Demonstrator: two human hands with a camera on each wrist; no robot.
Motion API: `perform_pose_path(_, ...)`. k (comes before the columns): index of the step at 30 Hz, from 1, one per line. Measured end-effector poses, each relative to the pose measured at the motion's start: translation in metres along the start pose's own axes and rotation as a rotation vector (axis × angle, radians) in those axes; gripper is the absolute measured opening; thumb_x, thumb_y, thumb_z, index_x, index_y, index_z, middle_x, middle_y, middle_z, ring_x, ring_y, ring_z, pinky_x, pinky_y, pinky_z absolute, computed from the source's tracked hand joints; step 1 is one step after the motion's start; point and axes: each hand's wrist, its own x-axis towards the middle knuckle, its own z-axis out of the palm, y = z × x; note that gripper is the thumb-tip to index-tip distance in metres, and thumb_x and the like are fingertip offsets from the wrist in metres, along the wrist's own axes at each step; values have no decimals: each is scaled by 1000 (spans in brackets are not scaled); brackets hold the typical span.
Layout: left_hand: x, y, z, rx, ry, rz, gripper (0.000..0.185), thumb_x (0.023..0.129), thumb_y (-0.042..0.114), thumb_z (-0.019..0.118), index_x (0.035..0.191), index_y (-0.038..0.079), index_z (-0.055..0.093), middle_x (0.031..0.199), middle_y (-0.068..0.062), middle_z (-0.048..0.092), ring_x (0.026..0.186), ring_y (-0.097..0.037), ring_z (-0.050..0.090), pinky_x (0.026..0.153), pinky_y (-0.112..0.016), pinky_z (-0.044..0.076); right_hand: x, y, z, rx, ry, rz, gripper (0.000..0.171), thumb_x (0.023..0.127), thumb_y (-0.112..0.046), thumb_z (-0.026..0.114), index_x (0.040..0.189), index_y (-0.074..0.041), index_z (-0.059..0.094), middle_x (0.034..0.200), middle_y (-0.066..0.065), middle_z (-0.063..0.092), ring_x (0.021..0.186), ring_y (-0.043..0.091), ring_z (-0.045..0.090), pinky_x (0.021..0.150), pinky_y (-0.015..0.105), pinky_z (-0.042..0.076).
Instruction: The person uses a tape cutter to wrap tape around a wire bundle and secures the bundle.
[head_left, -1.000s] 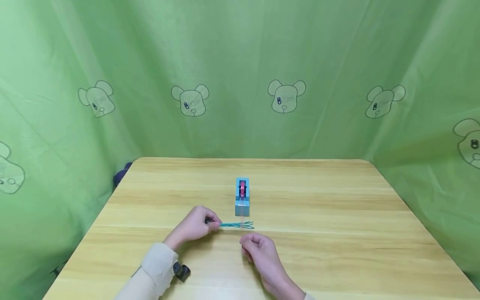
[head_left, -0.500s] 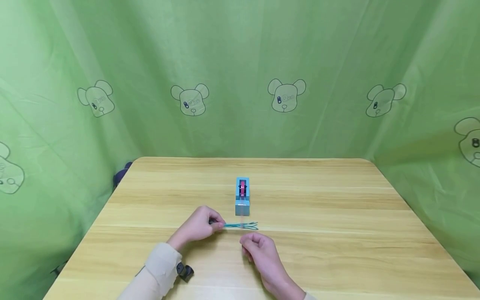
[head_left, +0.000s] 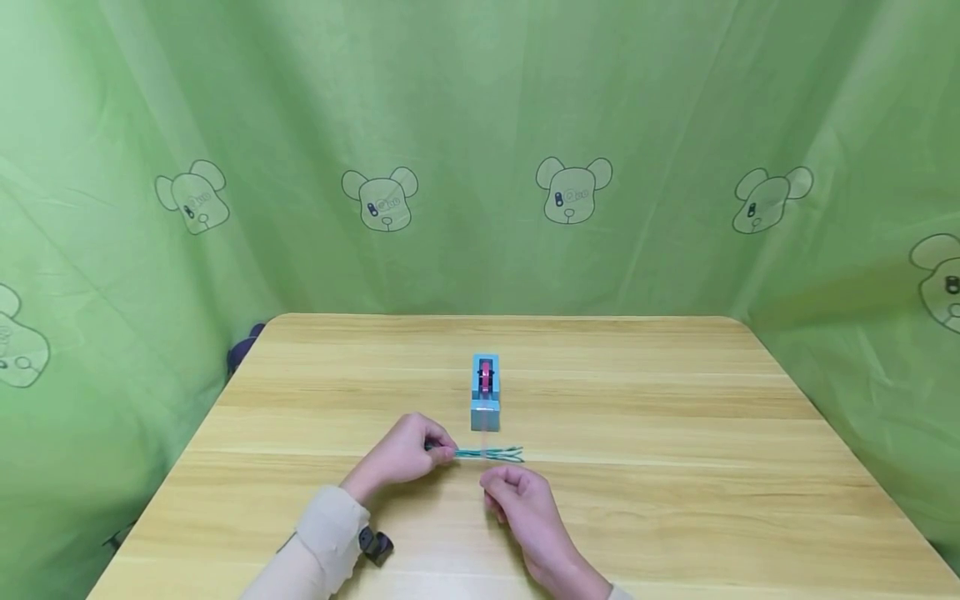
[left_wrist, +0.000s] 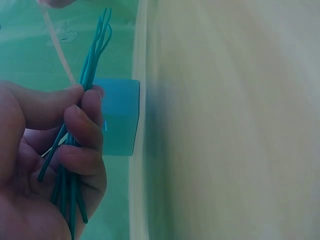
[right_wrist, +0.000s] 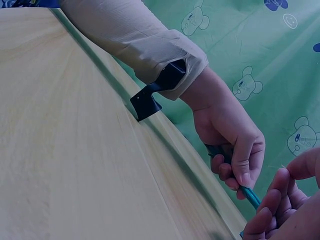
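One blue tape dispenser (head_left: 485, 393) is seen just beyond the fingers. One bundle of teal wires (head_left: 487, 454) is pinched by the left hand (head_left: 405, 454). The right hand (head_left: 517, 498) is curled, with a tape strip (left_wrist: 56, 50) apparently pinched.

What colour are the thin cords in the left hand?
Teal cords, gripped by the left hand; clearest in the left wrist view.

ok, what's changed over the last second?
The left hand, gripping the bundle of teal wires, slid a little to the right along the table, carrying the wires with it; their tips now lie farther right below the blue tape dispenser. Nothing was let go. The right hand and dispenser stayed where they were.
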Motion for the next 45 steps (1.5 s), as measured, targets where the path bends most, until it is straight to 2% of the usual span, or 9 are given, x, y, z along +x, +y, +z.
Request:
perform_pose_path(9, 1, 1, 3, -12, -4, 6, 8, 90, 7, 70, 88, 8, 77, 78, 1, 71, 65, -13, 62, 63, -30, 52, 0, 0, 0, 2, -8, -10, 19, 96, -13, 63, 93, 6, 64, 76, 4, 58, 68, 15, 49, 60, 22, 43)
perform_pose_path(25, 1, 6, 6, -7, -1, 24, 8, 90, 7, 70, 88, 7, 77, 79, 2, 72, 65, -11, 61, 64, -29, 52, 0, -1, 0, 4, -6, -7, 21, 94, -11, 64, 95, 9, 63, 76, 4, 58, 68, 15, 49, 60, 22, 43)
perform_pose_path(35, 0, 10, 9, -2, -1, 16, 8, 90, 8, 70, 88, 6, 78, 80, 0, 73, 66, -10, 62, 65, -28, 52, 0, 0, -1, 9, 0, 0, 19, 94, -13, 65, 95, 5, 65, 76, 4, 59, 68, 13, 50, 60, 22, 43)
perform_pose_path(45, 1, 13, 11, 2, -5, 14, 8, 90, 8, 70, 87, 9, 78, 79, 5, 72, 66, -9, 62, 66, -28, 52, 1, 0, -2, 24, -1, 3, 17, 94, -12, 65, 93, 4, 65, 75, 3, 58, 67, 11, 49, 58, 21, 42)
